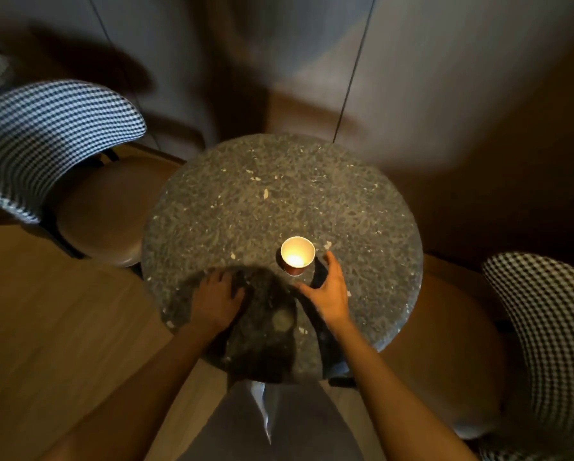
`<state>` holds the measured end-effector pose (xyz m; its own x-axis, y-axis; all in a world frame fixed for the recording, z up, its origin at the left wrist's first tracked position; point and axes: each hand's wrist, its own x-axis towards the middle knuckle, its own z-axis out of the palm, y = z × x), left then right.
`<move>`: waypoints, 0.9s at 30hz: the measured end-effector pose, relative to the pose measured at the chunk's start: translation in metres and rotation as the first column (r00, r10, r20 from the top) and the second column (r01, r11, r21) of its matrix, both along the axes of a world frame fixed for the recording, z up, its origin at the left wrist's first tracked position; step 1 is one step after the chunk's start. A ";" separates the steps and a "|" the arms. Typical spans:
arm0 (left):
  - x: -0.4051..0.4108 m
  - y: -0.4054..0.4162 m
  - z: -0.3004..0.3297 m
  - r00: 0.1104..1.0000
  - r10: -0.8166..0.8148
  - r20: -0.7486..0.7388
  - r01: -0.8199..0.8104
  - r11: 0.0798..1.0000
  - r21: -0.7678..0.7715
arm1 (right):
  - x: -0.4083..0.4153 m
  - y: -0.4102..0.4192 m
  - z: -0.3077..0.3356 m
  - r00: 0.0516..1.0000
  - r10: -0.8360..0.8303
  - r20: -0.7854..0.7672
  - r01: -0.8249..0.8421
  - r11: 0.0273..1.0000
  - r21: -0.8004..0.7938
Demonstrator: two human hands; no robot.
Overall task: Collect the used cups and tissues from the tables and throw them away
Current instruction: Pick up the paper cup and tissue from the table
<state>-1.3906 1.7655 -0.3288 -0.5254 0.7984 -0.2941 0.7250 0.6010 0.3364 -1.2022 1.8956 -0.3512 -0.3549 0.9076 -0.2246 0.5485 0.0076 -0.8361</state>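
A small paper cup [297, 255] with a white inside and a reddish-brown outside stands upright on the round speckled stone table [279, 194], lit from above. My right hand [329, 287] hovers just right of and below the cup, fingers spread and relaxed, a small gap from it. My left hand [217, 296] lies flat on the table's near left part, palm down, holding nothing. No tissue shows on the table.
A chair with a checked back [46, 134] and a brown seat [109, 207] stands left of the table. A second checked chair [545, 327] stands at the right. Wooden floor [46, 327] lies on the near left; a wall rises behind.
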 end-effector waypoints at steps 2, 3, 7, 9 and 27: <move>0.007 0.005 -0.009 0.997 0.060 0.042 -0.059 0.998 -0.029 | -0.008 0.014 -0.013 0.999 0.022 -0.037 -0.022 1.000 -0.014; 0.011 0.007 -0.013 0.993 0.097 0.070 -0.095 0.995 -0.035 | -0.013 0.020 -0.019 0.998 0.036 -0.042 -0.036 0.999 0.003; 0.020 0.009 -0.022 0.973 0.187 0.131 -0.187 0.982 -0.013 | -0.026 0.036 -0.038 0.993 0.083 -0.089 -0.078 0.995 0.057; 0.022 0.011 -0.026 0.958 0.245 0.153 -0.251 0.968 0.021 | -0.032 0.042 -0.044 0.992 0.089 -0.085 -0.088 0.996 0.018; 0.025 0.040 0.017 -0.235 0.227 0.945 -0.862 0.400 -0.311 | -0.089 0.037 0.014 0.866 0.442 -0.233 -0.417 0.896 0.150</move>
